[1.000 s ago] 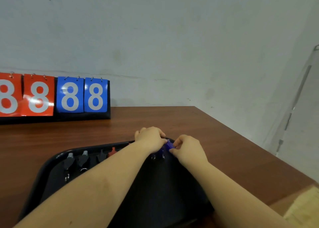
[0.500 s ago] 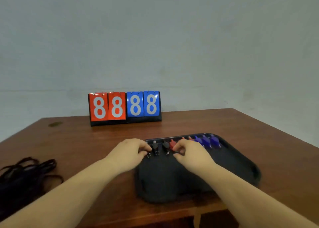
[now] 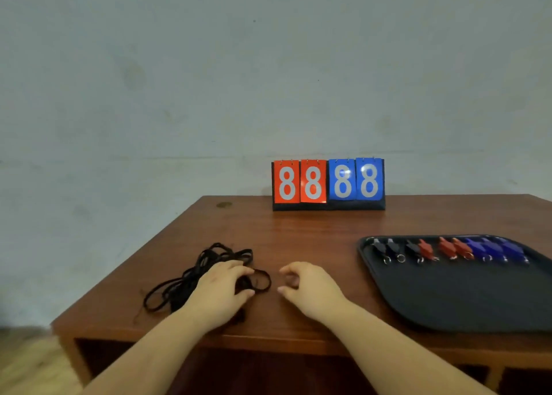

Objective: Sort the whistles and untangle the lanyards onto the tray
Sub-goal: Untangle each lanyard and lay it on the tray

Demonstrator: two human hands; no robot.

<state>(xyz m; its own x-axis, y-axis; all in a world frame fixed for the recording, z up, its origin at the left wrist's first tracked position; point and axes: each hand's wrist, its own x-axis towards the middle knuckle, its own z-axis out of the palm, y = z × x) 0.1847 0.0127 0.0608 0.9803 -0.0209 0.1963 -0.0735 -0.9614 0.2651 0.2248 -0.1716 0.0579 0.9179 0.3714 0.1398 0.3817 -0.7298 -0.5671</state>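
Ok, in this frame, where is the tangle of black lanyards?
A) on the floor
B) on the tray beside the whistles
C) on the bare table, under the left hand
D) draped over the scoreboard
C: the black lanyards lie on the table under the left hand, apart from the tray.

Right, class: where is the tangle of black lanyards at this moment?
In the head view the black lanyards lie bunched on the wooden table, left of the tray, partly under the left hand.
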